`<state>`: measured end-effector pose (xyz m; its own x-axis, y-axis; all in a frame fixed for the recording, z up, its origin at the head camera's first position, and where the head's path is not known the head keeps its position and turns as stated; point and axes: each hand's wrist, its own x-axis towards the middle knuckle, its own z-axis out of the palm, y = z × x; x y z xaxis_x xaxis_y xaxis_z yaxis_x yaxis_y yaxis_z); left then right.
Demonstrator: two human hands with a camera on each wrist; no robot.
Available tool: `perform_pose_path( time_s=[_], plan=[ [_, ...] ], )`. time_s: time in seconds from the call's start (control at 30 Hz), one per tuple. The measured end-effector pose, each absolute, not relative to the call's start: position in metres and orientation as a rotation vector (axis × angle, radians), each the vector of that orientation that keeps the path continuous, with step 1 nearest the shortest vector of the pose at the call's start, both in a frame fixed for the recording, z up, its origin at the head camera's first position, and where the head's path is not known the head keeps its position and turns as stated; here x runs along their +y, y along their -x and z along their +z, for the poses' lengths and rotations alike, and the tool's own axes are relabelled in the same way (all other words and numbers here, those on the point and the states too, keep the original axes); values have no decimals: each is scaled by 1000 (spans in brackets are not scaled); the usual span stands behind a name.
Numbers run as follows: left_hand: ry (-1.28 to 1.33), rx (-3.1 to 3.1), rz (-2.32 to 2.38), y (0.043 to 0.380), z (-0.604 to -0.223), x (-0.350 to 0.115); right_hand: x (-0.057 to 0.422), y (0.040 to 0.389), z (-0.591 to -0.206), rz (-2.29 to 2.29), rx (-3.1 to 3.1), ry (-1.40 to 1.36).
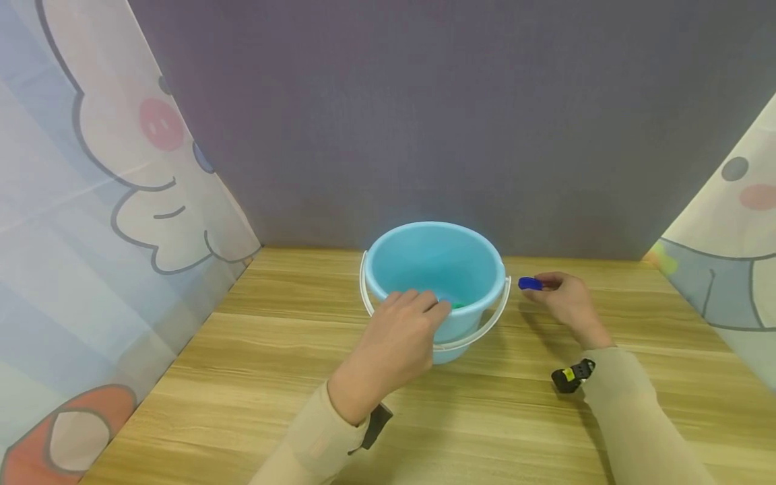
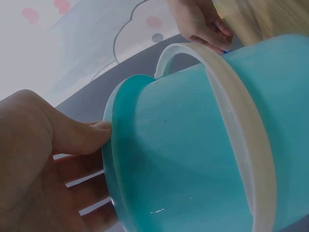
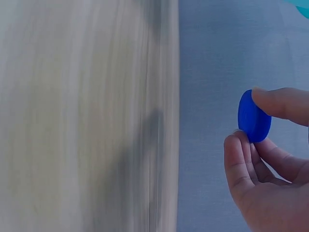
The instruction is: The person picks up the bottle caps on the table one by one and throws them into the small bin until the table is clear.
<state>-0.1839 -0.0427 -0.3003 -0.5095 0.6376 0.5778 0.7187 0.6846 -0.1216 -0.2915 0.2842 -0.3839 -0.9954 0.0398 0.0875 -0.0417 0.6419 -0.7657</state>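
Observation:
A light blue bucket (image 1: 433, 264) with a white handle (image 1: 485, 328) stands upright on the wooden table. My left hand (image 1: 400, 330) grips the near edge of its rim. The left wrist view shows the thumb on the outside of the rim (image 2: 112, 159) and the other fingers on its inner side. To the right of the bucket, my right hand (image 1: 566, 300) holds a round blue cap (image 3: 254, 117) in the air, pinched between thumb and fingers. Something green (image 1: 459, 306) shows at the bottom of the bucket; the left hand and near rim hide most of the inside.
The wood-grain table (image 1: 273, 377) ends at a dark grey upright panel (image 1: 424, 121) behind the bucket. Printed cartoon curtains hang on the left (image 1: 79, 269) and right (image 1: 746, 256). The bucket's handle hangs down across its near side.

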Motion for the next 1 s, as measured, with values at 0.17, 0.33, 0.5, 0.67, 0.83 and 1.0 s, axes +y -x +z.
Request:
perform_pose_path(
  time_s=[0.17,0.33,0.5,0.67,0.83,1.0],
  plan=[
    [1036,-2301,-180,184,-300,-43,280,289,-384,1352,-2730,8],
    [1037,-2306,-182,184,-300,-43,278,288,-382,1368,-2717,14],
    [1036,-2293,-186,184,-300,-43,273,286,-377,1377,-2714,23],
    [1035,-2287,-188,184,-300,-43,269,284,-370,1419,-2700,29],
    [1035,-2289,-182,184,-300,-43,264,280,-365,1450,-2677,35],
    [1039,-2290,-182,184,-300,-44,260,277,-363,1452,-2642,22]
  ],
)
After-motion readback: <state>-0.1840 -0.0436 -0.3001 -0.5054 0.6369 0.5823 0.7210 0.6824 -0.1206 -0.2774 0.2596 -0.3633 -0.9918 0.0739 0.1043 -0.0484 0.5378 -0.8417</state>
